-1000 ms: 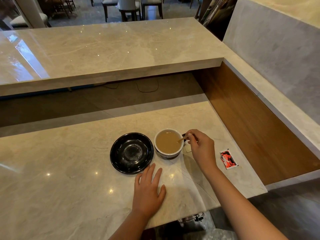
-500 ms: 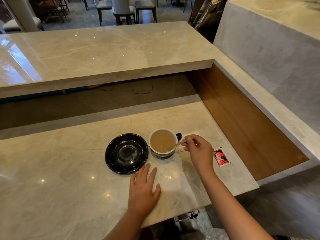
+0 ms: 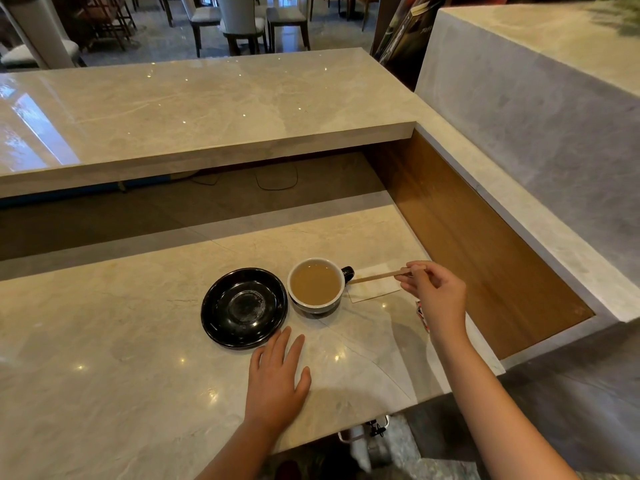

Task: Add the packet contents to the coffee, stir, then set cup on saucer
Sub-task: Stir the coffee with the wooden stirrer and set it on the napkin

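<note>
A white-rimmed cup (image 3: 316,285) of milky brown coffee stands on the marble counter, its dark handle pointing right. An empty black saucer (image 3: 244,308) lies just left of it, touching or nearly so. My right hand (image 3: 433,292) pinches a thin wooden stir stick (image 3: 379,276), held out of the cup and over a white napkin (image 3: 375,289) to the cup's right. A red packet (image 3: 422,315) shows partly behind my right wrist. My left hand (image 3: 277,379) rests flat on the counter, fingers spread, in front of the saucer.
A raised marble bar top (image 3: 207,109) runs across the back above a dark recess with cables. A wooden side panel (image 3: 485,230) and a marble ledge wall in the right. The counter's front edge (image 3: 346,424) is close to my body.
My right hand lifted the stir stick out of the coffee and drew it to the right, over the napkin. My left hand stayed flat on the counter.
</note>
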Tool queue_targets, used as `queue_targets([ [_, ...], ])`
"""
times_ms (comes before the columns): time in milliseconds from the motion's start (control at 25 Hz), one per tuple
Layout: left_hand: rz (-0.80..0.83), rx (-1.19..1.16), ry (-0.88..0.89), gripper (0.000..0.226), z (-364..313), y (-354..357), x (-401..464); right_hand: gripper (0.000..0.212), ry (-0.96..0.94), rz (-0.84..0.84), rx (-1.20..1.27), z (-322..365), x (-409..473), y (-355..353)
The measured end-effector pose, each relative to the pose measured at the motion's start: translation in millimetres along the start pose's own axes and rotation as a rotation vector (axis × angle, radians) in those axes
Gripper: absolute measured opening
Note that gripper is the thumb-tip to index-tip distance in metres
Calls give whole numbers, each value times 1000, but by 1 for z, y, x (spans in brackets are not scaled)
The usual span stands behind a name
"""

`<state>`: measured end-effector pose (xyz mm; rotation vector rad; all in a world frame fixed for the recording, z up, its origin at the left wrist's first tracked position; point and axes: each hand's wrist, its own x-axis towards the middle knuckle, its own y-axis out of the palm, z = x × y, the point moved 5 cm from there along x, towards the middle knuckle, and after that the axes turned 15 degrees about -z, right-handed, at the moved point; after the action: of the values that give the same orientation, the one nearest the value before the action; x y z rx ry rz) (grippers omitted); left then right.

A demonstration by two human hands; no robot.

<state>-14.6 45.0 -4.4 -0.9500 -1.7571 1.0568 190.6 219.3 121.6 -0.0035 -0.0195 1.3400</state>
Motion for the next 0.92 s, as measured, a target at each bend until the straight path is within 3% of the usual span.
queue_targets([
  [160, -8, -11, -16, 57, 2, 1, -1, 16, -222, 95, -132, -4, 13, -7],
  [320, -11, -26, -21, 57, 1, 1, -2, 17, -761, 261, -430, -11, 1, 3],
  [400, -12, -30, -17, 56, 1, 0, -1, 18, -893, 330, -487, -19, -4, 5],
  [600, -21, -46, -5, 55, 0, -4, -1, 20, -1037, 448, -594, -48, -12, -2],
  [760, -29, -48, 2, 55, -2, -5, -1, 34, -1072, 516, -653, -64, -26, -17],
  [920, -28, -44, 5, 55, -2, -5, -1, 28, -1069, 638, -767, -74, -35, -24],
])
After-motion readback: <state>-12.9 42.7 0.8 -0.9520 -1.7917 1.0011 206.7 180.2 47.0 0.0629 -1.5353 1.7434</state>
